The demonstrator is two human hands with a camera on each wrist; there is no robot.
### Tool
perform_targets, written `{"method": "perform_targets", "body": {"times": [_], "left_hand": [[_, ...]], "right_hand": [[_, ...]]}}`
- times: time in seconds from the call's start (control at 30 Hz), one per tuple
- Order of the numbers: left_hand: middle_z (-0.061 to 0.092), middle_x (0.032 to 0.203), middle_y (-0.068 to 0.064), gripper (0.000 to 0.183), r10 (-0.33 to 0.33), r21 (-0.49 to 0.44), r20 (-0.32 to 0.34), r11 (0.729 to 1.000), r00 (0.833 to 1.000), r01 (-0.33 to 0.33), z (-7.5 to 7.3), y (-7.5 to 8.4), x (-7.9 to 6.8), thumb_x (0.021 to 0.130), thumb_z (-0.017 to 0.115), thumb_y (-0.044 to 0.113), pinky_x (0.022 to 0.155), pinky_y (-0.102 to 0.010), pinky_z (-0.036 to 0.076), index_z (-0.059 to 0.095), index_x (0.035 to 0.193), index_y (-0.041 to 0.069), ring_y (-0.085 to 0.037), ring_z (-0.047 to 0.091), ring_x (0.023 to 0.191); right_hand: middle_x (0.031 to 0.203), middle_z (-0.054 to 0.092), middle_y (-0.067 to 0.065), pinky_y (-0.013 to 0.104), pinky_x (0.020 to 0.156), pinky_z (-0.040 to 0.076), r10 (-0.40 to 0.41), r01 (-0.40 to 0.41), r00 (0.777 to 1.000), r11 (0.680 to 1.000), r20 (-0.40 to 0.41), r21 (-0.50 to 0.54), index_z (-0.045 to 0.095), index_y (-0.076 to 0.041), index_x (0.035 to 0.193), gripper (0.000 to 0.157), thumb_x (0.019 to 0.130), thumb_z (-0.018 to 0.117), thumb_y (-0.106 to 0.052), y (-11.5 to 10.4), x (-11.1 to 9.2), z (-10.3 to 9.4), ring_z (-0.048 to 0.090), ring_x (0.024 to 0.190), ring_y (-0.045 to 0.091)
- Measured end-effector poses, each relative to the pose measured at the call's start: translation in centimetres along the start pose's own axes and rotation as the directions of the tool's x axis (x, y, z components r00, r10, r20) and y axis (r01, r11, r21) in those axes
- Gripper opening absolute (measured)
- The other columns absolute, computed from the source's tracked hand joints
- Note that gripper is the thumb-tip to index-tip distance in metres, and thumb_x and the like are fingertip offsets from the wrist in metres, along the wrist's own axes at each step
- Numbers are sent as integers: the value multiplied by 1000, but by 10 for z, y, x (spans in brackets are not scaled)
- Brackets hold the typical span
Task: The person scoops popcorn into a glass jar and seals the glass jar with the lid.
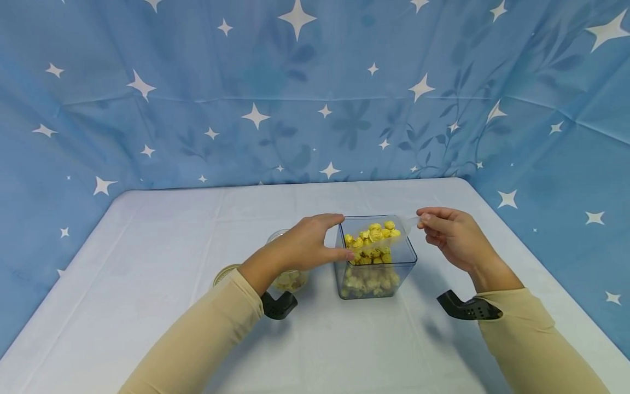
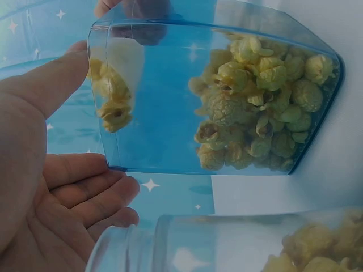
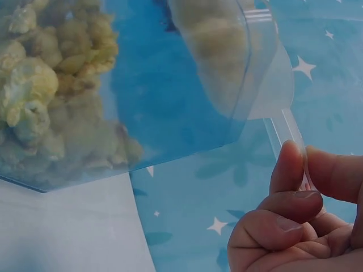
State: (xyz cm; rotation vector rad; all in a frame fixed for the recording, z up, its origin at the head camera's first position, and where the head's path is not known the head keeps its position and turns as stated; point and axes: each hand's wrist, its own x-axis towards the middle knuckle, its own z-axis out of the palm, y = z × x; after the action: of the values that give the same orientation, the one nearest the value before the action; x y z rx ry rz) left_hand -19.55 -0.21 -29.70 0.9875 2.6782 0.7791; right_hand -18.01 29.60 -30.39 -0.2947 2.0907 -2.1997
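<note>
A clear bluish plastic box (image 1: 366, 282), part full of yellow popcorn (image 1: 374, 235), stands upright on the table. My left hand (image 1: 300, 243) spans its left side, thumb at the near corner of the rim and fingers at the far one; the left wrist view shows these fingers (image 2: 96, 195) against the rim. My right hand (image 1: 450, 235) pinches the handle of a translucent white scoop (image 3: 275, 93) between thumb and forefinger. The scoop's bowl is inside the upper part of the box, above the heap, with popcorn pieces (image 2: 113, 96) in it.
Left of the box, partly hidden by my left forearm, stands a clear jar (image 1: 290, 280) with popcorn inside. A gold-rimmed round lid (image 1: 225, 272) lies beside it. A white cloth covers the table (image 1: 162, 262); a blue starry curtain (image 1: 295, 137) hangs behind.
</note>
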Motion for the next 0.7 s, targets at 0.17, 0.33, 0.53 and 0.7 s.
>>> {"method": "perform_targets", "body": {"times": [0.17,0.33,0.53,0.7], "left_hand": [[32,141,1,79,4,-1,0,1000,1000,-4,0,0,0,79,57,56,100,-33,29,31,140,13,-14,29,128],[31,141,0,81,-2,-5,3,1000,1000,2,0,0,0,78,57,57,101,-34,29,31,140,12,-15,28,128],[32,141,0,81,-7,-12,6,1000,1000,7,-1,1,-1,78,57,56,100,-34,29,31,140,11,-16,28,128],[32,141,0,80,-12,-3,10,1000,1000,12,-2,1,-1,78,57,57,100,-34,30,31,140,13,-15,29,128]], "right_hand": [[79,59,3,21,54,40,-29,28,1000,999,12,28,61,-3,98,13,91,52,-10,-2,0,-2,44,62,13],[79,60,3,21,52,37,-41,40,999,997,8,59,62,-3,97,12,91,52,-8,-6,1,-4,43,61,13],[79,60,4,22,51,36,-50,48,999,994,10,98,61,-1,97,13,91,52,-7,-9,0,-7,42,60,13],[80,61,4,21,53,40,-56,55,998,993,3,106,61,-1,98,13,91,52,-7,-11,0,-8,44,61,13]]}}
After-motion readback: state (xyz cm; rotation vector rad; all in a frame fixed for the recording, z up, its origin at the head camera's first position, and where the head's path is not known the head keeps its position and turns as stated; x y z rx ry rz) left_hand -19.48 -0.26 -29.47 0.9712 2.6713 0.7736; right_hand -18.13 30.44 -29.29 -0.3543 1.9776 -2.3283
